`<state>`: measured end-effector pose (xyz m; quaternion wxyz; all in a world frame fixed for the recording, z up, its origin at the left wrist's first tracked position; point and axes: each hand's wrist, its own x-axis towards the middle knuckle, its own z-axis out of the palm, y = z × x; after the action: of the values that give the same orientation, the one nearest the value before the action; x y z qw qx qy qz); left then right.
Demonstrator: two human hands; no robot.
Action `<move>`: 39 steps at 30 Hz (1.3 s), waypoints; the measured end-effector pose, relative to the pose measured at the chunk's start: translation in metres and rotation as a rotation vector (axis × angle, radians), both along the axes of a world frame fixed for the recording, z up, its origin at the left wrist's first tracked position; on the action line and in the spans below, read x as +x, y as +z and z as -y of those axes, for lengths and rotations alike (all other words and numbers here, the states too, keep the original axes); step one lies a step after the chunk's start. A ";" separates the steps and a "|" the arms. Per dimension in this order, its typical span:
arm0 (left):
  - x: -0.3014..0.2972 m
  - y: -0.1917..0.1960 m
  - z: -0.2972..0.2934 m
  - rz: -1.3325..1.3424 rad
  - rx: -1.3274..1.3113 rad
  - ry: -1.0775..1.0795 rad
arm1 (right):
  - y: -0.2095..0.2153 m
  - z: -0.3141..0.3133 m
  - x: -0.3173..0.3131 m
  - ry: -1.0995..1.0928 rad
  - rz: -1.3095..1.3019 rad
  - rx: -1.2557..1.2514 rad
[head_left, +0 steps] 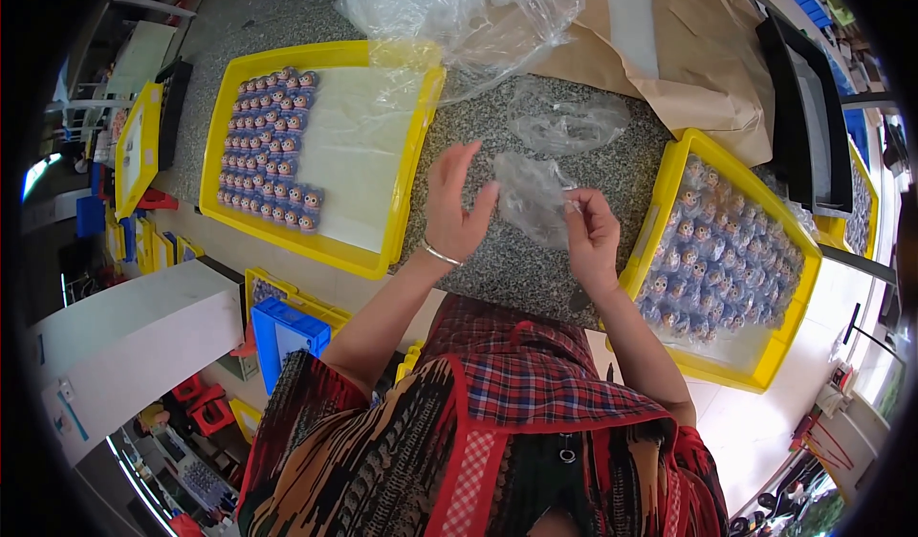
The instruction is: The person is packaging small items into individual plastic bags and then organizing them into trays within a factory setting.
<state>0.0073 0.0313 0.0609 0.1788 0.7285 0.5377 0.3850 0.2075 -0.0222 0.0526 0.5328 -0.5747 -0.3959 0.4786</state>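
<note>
1. The small clear bag is the landmark here: it hangs in the air above the speckled grey surface, between the two yellow trays, so it can be worked with both hands without resting on anything.
2. The right hand sits at the bag's right edge. Its fingers are closed in a pinch on the thin film near the top, and that pinch looks to be what keeps the bag up.
3. The left hand is just left of the bag. Its fingers are spread and only loosely curled, with the tips at the bag's left edge; whether they actually touch the film I cannot tell. They hold nothing firmly.
4. Left of the bag lies the left yellow tray, with small painted figures packed in neat rows along its far-left side and the rest of its pale floor bare.
5. Right of the bag, the right yellow tray is filled nearly edge to edge with similar figures, close to the right hand.
6. Beyond the bag lie another crumpled clear bag and a large loose plastic sheet, with brown paper to the right of the sheet.
</note>
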 end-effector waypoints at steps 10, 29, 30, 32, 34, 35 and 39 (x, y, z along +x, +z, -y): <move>0.018 -0.073 0.008 -0.112 -0.452 -0.100 | -0.009 0.017 -0.030 0.562 1.003 0.702; -0.010 -0.035 0.014 -0.090 -0.402 -0.089 | -0.056 0.034 -0.015 0.492 1.374 -0.040; -0.024 -0.029 0.016 -0.151 -0.384 -0.063 | -0.057 0.037 -0.012 0.451 1.348 -0.145; -0.046 -0.028 0.027 -0.138 -0.398 -0.142 | -0.056 0.041 -0.010 0.476 1.277 -0.141; -0.066 -0.027 0.038 -0.106 -0.423 -0.334 | -0.050 0.044 -0.011 0.504 1.145 -0.160; -0.073 -0.017 0.037 -0.109 -0.419 -0.315 | -0.047 0.046 -0.014 0.516 1.142 -0.144; -0.112 0.010 0.030 0.161 -0.516 -0.181 | -0.037 0.054 -0.024 0.504 0.942 -0.073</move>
<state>-0.1042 0.0014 0.0713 0.4338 0.6711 0.5349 0.2746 0.1835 -0.0764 0.0157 0.1455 -0.6325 -0.7010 0.2956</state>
